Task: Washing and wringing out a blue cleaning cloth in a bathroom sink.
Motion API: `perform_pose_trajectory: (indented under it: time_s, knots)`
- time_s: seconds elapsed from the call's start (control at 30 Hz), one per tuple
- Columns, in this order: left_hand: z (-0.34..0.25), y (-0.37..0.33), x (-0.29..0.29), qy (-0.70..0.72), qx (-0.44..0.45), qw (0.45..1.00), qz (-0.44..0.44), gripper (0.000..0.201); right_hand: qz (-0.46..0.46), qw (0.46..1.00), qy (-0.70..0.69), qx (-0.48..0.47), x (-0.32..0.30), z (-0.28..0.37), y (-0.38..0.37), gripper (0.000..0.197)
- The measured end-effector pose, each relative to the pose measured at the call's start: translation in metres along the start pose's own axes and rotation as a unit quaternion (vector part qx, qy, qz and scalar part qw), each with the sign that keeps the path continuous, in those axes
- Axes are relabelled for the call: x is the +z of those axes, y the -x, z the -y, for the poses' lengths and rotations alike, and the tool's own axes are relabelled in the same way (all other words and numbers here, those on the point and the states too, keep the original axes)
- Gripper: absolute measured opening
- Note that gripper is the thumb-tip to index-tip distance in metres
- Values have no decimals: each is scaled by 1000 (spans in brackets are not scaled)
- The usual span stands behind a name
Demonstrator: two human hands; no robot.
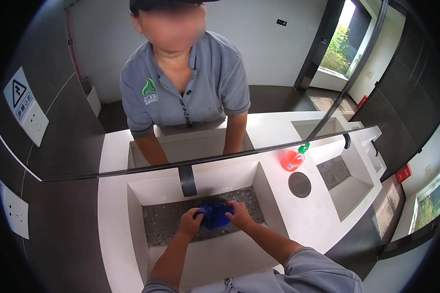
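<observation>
White washroom table, sunken basin: left hand and right hand pinch opposite sides of a blue cloth low inside. If either grip's loose, it could slip imo.

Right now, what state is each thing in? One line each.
Left hand: closed on the cloth's left side
Right hand: closed on its right side
Blue cloth: bunched, held in the sink
Faucet: can't tell if running
Spray bottle: standing, red liquid inside
Wall socket: nothing plugged in
</observation>
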State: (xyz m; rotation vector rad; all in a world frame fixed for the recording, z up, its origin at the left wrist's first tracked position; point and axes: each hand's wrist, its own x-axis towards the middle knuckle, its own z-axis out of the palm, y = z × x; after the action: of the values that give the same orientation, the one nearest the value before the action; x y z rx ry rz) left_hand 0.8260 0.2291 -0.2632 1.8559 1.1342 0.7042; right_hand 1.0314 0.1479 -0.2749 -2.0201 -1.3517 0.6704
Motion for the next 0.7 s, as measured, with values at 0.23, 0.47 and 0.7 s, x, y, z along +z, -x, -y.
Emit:
perform_pose_trajectory:
  time_s: [0.23,0.47,0.7]
  knots:
    - [-49,-21,4,463,-185,865,-51,21,59,985,-154,-57,-12,64,-2,56]
    - [-58,-33,-11,514,-176,829,-131,23,48,994,-91,-40,-13,86,-14,39]
    - [-33,-11,14,561,-231,786,-117,36,155,966,-205,14,9,73,-23,43]
